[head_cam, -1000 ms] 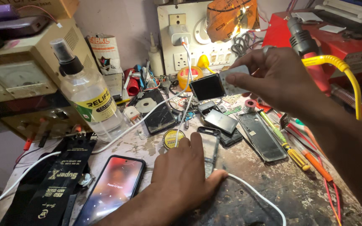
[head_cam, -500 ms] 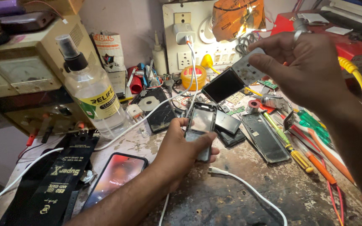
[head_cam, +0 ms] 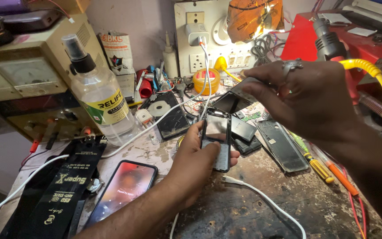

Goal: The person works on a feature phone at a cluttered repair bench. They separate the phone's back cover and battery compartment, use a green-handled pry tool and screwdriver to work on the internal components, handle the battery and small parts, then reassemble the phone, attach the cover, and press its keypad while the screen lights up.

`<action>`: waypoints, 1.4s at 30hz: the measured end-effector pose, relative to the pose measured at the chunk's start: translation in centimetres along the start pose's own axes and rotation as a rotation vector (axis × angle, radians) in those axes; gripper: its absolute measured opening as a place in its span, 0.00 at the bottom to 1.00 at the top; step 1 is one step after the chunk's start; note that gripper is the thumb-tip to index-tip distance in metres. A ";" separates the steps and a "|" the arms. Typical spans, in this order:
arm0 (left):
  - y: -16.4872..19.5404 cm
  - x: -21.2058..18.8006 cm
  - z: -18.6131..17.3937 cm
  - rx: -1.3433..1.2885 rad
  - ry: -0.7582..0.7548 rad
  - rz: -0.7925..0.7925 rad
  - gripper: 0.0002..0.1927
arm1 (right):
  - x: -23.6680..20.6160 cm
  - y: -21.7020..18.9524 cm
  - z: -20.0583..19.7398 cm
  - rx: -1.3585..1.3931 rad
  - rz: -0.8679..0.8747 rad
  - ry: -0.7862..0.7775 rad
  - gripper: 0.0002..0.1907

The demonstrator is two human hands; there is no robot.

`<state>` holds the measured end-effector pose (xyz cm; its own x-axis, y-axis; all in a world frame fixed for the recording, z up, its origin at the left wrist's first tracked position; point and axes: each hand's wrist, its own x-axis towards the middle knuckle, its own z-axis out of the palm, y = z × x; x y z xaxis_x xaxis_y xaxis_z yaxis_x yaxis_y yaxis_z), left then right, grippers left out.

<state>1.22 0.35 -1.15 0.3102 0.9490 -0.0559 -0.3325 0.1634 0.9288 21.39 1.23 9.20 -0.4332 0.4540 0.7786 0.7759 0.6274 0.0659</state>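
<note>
My left hand [head_cam: 197,161] grips a small black phone body [head_cam: 217,135], tilted up off the workbench with its face toward me. My right hand [head_cam: 303,99], a ring on one finger, is raised above and to the right of it and pinches a thin dark rectangular panel [head_cam: 235,99] by its upper edge. The panel hangs just above the phone body's top end, not touching it as far as I can tell.
A clear spray bottle [head_cam: 100,99] stands at the left by a beige meter box [head_cam: 27,75]. A lit smartphone [head_cam: 124,186] lies near a black anti-static mat [head_cam: 63,186]. Phone parts [head_cam: 279,146], screwdrivers [head_cam: 317,163], white cables [head_cam: 261,199] and a wall socket board [head_cam: 200,31] crowd the bench.
My left hand has lifted the phone body off the bench and tilted it up. My right hand with the panel has come lower and closer to it.
</note>
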 end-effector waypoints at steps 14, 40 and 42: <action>0.3 -0.2 0.3 -0.018 0.019 -0.026 0.22 | -0.4 -2.4 1.0 -0.162 -0.286 0.084 0.09; -0.5 1.7 -2.6 -0.240 0.008 0.298 0.25 | -2.5 -5.9 3.5 -0.162 -0.512 0.006 0.20; -0.6 1.9 -2.7 -0.247 -0.018 0.327 0.23 | -2.6 -6.2 3.6 -0.143 -0.489 0.030 0.20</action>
<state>-0.40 2.76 -2.81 0.1678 0.9571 0.2363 -0.6193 -0.0842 0.7807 16.00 -1.54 4.54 -0.7497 0.1087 0.6528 0.5413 0.6682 0.5104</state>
